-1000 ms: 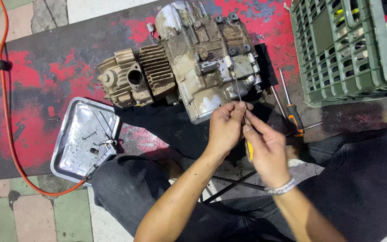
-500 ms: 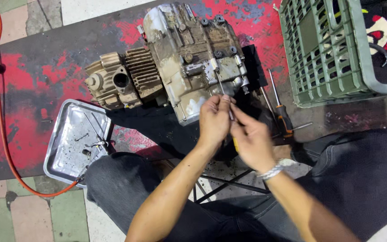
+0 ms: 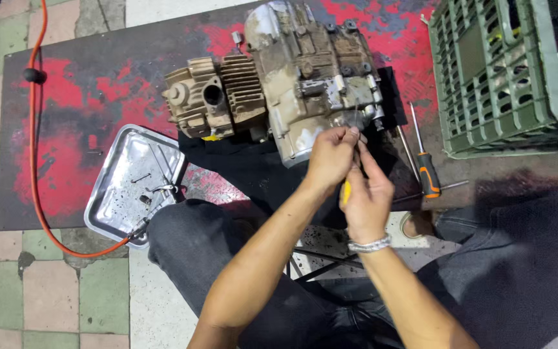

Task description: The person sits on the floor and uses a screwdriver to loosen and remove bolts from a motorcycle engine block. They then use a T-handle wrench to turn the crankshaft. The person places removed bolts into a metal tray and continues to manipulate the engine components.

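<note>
A dirty motorcycle engine point(image 3: 295, 84) lies on a red-and-black mat point(image 3: 98, 97). My left hand point(image 3: 332, 155) pinches a thin metal wire or spring at the engine's near right corner. My right hand point(image 3: 366, 197), with a metal bracelet on the wrist, grips a yellow-handled tool point(image 3: 345, 192) just below the left hand, fingers raised toward the same spot. Both hands touch each other in front of the engine's side cover.
A metal tray point(image 3: 130, 181) with small bolts sits at the left by my knee. An orange-handled screwdriver point(image 3: 424, 165) lies right of the engine. A green plastic crate point(image 3: 505, 71) stands at the top right. An orange hose point(image 3: 33, 148) curves along the left.
My hands stay together at the engine's right corner, working the thin wire. The camera has shifted, so the engine and the tray sit further right in view.
</note>
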